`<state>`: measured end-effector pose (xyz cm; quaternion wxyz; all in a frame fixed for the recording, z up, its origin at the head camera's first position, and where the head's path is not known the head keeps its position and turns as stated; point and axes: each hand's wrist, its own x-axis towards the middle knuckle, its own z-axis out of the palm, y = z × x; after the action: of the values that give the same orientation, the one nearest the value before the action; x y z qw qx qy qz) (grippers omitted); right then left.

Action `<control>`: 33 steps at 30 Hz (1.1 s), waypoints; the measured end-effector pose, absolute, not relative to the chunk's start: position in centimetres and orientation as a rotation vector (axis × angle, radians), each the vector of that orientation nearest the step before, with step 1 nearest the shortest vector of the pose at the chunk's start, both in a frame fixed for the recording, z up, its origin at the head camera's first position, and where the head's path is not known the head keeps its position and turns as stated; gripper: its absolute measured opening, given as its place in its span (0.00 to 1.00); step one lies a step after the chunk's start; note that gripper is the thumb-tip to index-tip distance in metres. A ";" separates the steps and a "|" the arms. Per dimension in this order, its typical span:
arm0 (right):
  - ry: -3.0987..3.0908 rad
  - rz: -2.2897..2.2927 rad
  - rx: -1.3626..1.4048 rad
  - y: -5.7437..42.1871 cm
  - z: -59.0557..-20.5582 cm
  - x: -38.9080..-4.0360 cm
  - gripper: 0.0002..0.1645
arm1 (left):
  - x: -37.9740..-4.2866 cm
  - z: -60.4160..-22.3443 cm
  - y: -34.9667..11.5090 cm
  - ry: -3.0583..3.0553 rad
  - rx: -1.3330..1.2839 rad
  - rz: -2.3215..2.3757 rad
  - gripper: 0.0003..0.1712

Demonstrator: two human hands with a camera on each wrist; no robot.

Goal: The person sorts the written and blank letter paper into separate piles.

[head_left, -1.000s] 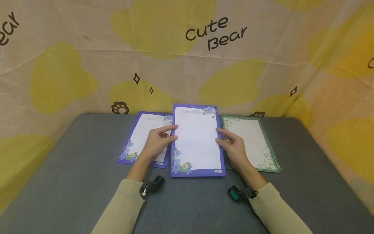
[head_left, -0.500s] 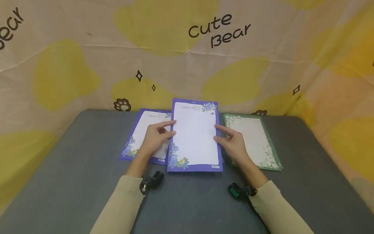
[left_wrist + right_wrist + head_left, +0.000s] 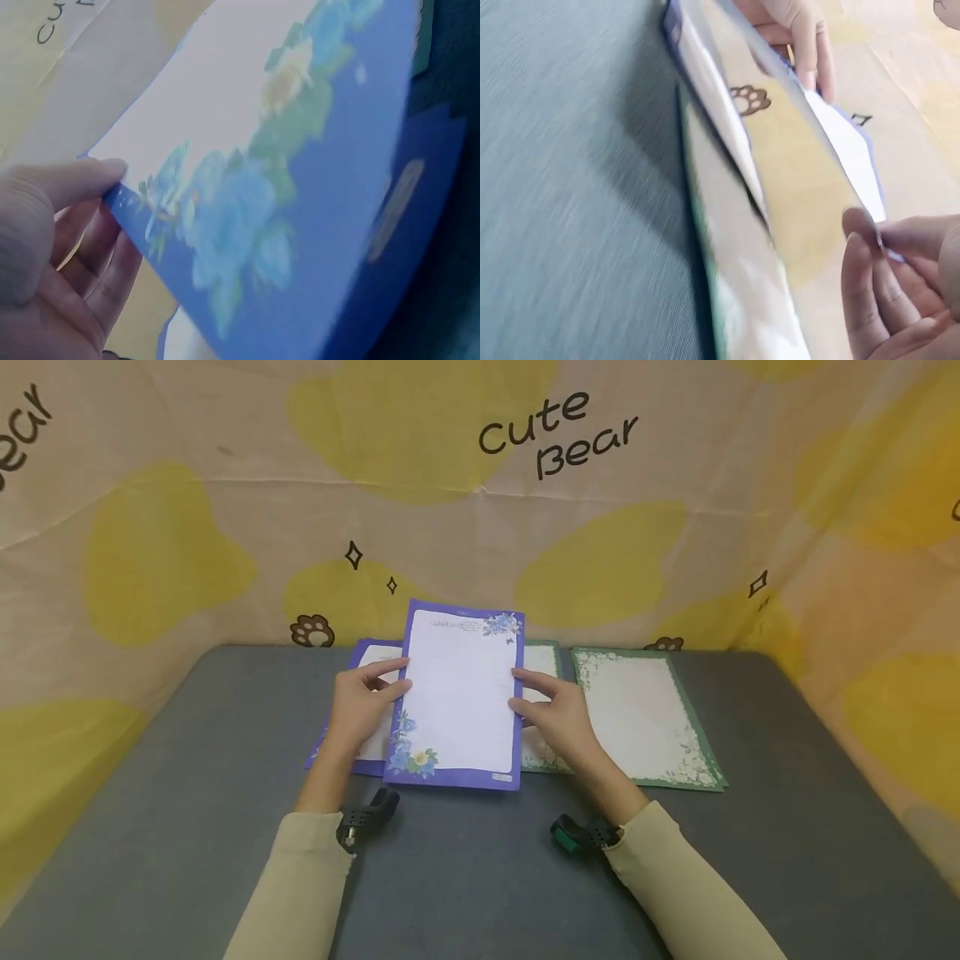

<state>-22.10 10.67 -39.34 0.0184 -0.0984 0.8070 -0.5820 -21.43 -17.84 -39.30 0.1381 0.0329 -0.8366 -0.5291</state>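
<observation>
Both hands hold up a sheet of purple-bordered stationery paper (image 3: 457,693) printed with blue flowers, raised above the table. My left hand (image 3: 360,702) pinches its left edge between thumb and fingers, and my right hand (image 3: 555,710) pinches the right edge. In the right wrist view the held paper shows edge-on at the right hand's fingertips (image 3: 866,225). Behind it, on the left, lies a purple-bordered sheet (image 3: 375,747), mostly covered in the head view. A green-bordered sheet (image 3: 542,660) lies behind the right hand, partly hidden by the held paper.
To the right lie more green-bordered sheets (image 3: 637,718), slightly fanned. All the papers are near the back of the grey table (image 3: 465,877). A cloth backdrop (image 3: 420,543) with yellow patches and "Cute Bear" lettering hangs behind the table.
Both hands have lifted the purple-bordered paper and carried it left, over the purple sheets. A green-bordered sheet in the middle has come into view behind it.
</observation>
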 end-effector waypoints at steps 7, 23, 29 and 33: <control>2.483 -1.832 -0.291 7.5 -38.1 -22.8 0.28 | -21.2 -38.6 -19.3 -2.369 0.207 -1.486 0.18; 2.355 -1.703 -0.346 2.8 -36.4 -23.3 0.32 | -20.4 -38.0 -22.6 -2.368 0.284 -1.254 0.18; 2.356 -1.649 -0.341 2.3 -37.5 -23.1 0.33 | -20.3 -38.4 -22.7 -2.414 0.335 -1.207 0.19; 2.363 -1.638 -0.340 1.7 -38.2 -23.0 0.33 | -20.4 -38.7 -23.0 -2.439 0.345 -1.172 0.20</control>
<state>-23.02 1.67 -38.15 0.1229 -0.1165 0.8099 -0.5616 -20.40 -23.03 -38.71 0.2055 0.1237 -0.8750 -0.4205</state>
